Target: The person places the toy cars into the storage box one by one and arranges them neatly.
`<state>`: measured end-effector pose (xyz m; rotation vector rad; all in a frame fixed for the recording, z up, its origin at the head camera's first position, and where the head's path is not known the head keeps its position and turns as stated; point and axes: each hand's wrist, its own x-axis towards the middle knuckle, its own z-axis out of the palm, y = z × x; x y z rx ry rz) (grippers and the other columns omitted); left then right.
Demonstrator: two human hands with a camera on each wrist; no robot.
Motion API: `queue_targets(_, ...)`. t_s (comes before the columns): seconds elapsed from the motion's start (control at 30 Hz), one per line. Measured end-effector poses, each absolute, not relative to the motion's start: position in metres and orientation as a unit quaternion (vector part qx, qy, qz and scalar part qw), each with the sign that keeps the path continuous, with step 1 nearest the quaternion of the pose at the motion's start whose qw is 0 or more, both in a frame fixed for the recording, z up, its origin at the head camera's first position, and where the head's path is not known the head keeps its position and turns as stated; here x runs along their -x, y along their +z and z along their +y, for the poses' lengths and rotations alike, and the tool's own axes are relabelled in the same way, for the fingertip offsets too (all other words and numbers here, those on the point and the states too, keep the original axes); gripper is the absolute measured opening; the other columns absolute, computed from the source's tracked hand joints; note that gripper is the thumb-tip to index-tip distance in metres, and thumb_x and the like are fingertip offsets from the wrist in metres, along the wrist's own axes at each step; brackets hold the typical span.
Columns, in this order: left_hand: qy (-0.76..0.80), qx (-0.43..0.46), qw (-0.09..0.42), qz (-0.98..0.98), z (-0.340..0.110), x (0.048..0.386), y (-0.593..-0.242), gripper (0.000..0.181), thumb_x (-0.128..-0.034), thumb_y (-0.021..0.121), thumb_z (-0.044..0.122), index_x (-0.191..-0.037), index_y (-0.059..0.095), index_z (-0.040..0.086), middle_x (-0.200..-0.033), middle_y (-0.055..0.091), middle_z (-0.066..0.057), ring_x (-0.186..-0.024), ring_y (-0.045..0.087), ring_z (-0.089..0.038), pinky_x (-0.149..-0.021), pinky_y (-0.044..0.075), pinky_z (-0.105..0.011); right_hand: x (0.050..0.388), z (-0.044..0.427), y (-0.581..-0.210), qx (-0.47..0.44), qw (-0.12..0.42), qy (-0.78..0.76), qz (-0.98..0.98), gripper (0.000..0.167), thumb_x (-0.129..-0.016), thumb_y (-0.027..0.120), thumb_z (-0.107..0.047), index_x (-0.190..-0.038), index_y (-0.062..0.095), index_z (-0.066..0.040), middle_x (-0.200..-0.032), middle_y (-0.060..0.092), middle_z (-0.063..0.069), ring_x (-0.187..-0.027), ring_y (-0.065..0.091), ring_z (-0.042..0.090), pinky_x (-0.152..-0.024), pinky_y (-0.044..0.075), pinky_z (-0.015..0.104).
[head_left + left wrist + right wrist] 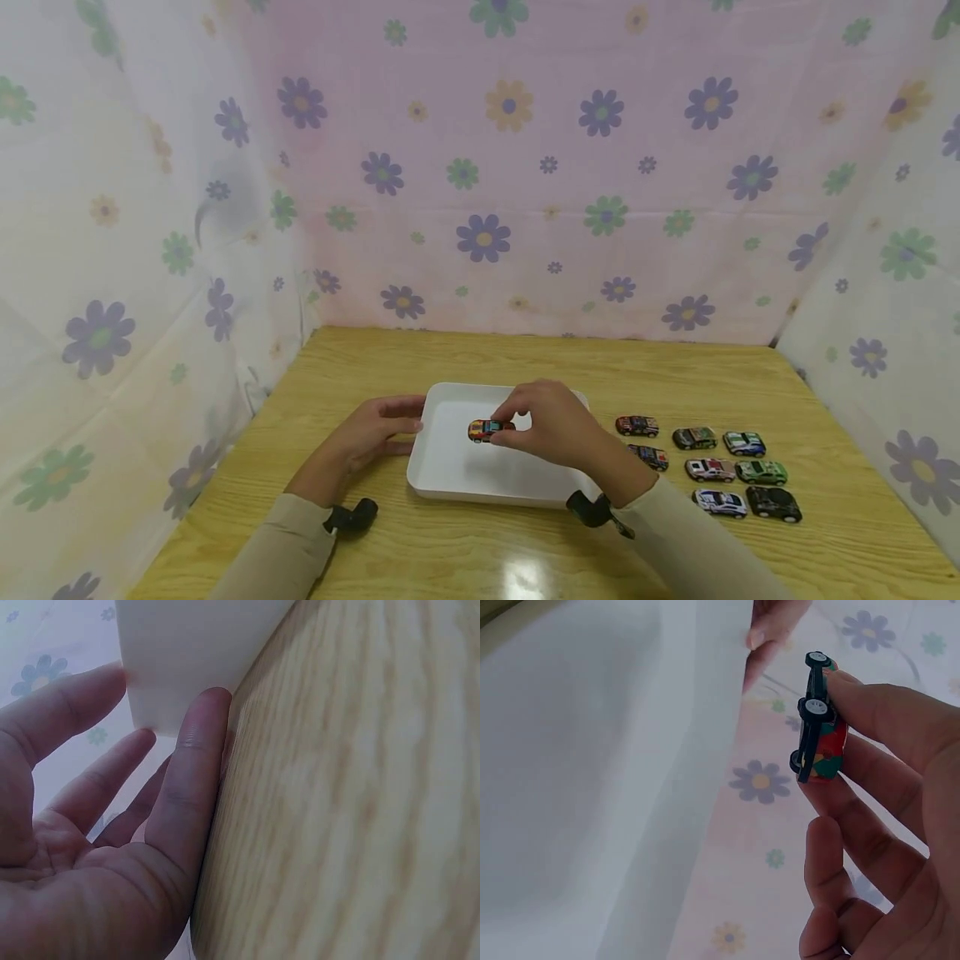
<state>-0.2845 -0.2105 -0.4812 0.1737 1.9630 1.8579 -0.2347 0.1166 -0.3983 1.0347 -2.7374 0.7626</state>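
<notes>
A small red and yellow toy car (483, 430) is pinched between the thumb and fingers of my right hand (553, 427), above the white tray (465, 487). In the right wrist view the toy car (825, 742) shows its dark underside and wheels, tilted on its side, with the ring and little fingers curled below. My left hand (375, 433) is at the tray's left end. Seen from the left wrist, its fairly straight fingertips touch the outer wall of the tray (187, 660), and the hand (112, 847) lies low by the table.
Several toy cars (711, 470) stand in loose rows on the wooden table (420, 550), right of the tray. Two of them, a reddish car (637, 426) and a dark car (649, 457), sit closest to the tray. Flowered cloth (525, 192) hangs behind and at both sides.
</notes>
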Motion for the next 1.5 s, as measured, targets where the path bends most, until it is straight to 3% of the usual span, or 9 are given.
queue_targets(0.57, 0.666, -0.064, 0.220, 0.709, -0.213, 0.287, -0.484, 0.062, -0.0952, 0.076, 0.016, -0.151, 0.051, 0.004, -0.155, 0.050, -0.018, -0.125, 0.064, -0.024, -0.097, 0.059, -0.044, 0.245, 0.073, -0.417, -0.344, -0.012, 0.263, -0.901, 0.013, -0.084, 0.086, -0.039, -0.094, 0.084, -0.031, -0.083, 0.064, -0.024, -0.078, 0.060, 0.002, -0.067, 0.048, 0.022)
queue_targets(0.93, 0.669, -0.071, 0.223, 0.706, -0.213, 0.286, -0.483, 0.058, -0.0976, 0.071, 0.012, -0.151, 0.051, 0.004, -0.156, 0.049, -0.018, -0.126, 0.063, -0.024, -0.097, 0.059, -0.043, 0.243, 0.056, -0.437, -0.247, -0.065, 0.311, -0.915, 0.012, -0.078, 0.091, -0.036, -0.086, 0.084, -0.030, -0.081, 0.071, -0.023, -0.080, 0.058, 0.001, -0.068, 0.047, 0.023)
queue_targets(1.5, 0.666, -0.067, 0.222, 0.709, -0.213, 0.285, -0.480, 0.057, -0.0982, 0.070, 0.011, -0.151, 0.051, 0.004, -0.157, 0.048, -0.018, -0.128, 0.062, -0.025, -0.097, 0.059, -0.042, 0.236, 0.047, -0.449, -0.196, -0.078, 0.331, -0.920, 0.013, -0.074, 0.093, -0.039, -0.082, 0.084, -0.033, -0.073, 0.070, -0.025, -0.076, 0.060, -0.001, -0.068, 0.046, 0.028)
